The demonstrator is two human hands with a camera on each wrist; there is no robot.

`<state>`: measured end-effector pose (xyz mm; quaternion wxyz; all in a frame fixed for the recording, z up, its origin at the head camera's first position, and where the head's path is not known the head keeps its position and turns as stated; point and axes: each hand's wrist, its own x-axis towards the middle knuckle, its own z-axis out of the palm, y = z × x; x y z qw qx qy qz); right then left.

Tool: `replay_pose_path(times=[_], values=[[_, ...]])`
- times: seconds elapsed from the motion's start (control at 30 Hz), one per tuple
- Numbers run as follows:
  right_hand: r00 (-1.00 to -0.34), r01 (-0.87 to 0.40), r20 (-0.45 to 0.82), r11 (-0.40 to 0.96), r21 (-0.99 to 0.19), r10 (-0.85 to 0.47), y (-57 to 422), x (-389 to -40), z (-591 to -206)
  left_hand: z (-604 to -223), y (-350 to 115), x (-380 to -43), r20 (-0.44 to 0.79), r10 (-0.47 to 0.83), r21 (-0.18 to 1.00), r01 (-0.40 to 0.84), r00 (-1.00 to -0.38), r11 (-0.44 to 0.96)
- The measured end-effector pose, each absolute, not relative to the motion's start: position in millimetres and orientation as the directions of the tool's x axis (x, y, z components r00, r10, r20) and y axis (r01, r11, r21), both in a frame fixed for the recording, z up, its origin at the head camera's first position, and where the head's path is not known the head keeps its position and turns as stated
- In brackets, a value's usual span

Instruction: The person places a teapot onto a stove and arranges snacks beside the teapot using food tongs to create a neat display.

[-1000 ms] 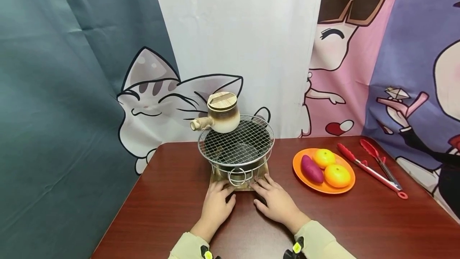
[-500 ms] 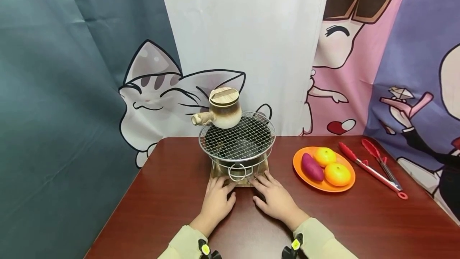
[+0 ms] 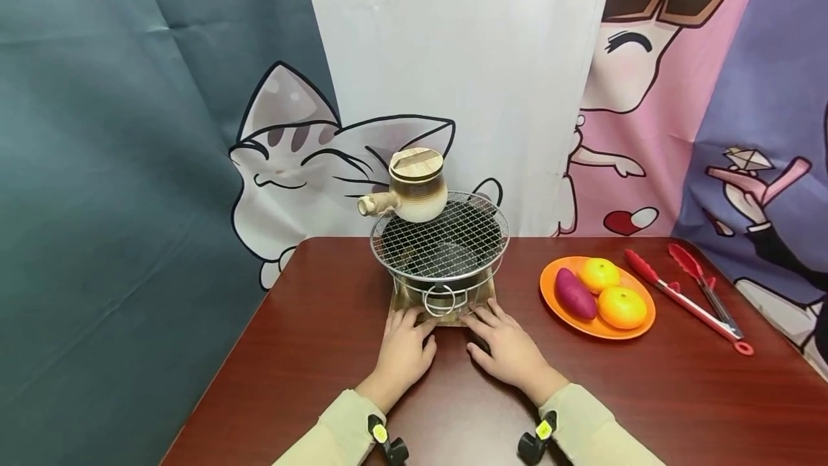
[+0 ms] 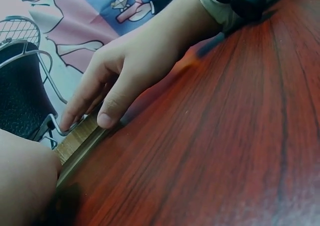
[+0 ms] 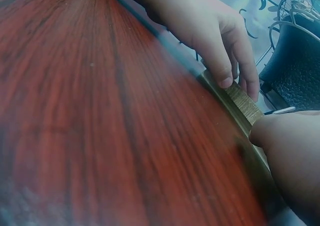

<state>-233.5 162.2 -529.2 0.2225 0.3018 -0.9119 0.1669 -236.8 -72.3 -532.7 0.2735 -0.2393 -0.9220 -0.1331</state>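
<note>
In the head view a round wire grill (image 3: 446, 243) tops a dark stove on a wooden board (image 3: 446, 321). A lidded clay pot (image 3: 422, 200) with a side handle stands on the mesh, toward its back left. My left hand (image 3: 404, 351) lies at the board's front left, fingertips over its edge. At the front right, my right hand (image 3: 512, 351) rests its fingers on the board. The left wrist view shows the right thumb (image 4: 107, 118) against the board's front side. Wire loops of the grill stand (image 3: 440, 300) hang between both hands.
To the right, an orange plate (image 3: 550, 298) bears two oranges and a purple sweet potato (image 3: 575, 293). Beyond it lie red-tipped tongs (image 3: 701, 308) on the dark red table (image 3: 310, 358). A printed cartoon curtain (image 3: 466, 56) hangs behind the table's back edge.
The head view has shifted and tilted slightly, so the scene sits higher and further right. Both hands keep their places at the board's front edge. The pot stays on the grill.
</note>
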Motion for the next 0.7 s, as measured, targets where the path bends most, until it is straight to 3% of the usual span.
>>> replay_pose_path(times=[0.4, 0.7], values=[[-0.675, -0.669, 0.535, 0.727, -0.154, -0.508, 170.3, -237.0, -531.8, -532.2, -71.7, -236.9, 0.590, 0.376, 0.096, 0.525, -0.714, 0.846], [-0.686, -0.665, 0.512, 0.731, -0.153, -0.517, 173.4, -239.3, -529.0, -533.2, -71.2, -237.4, 0.582, 0.378, 0.100, 0.525, -0.719, 0.845]])
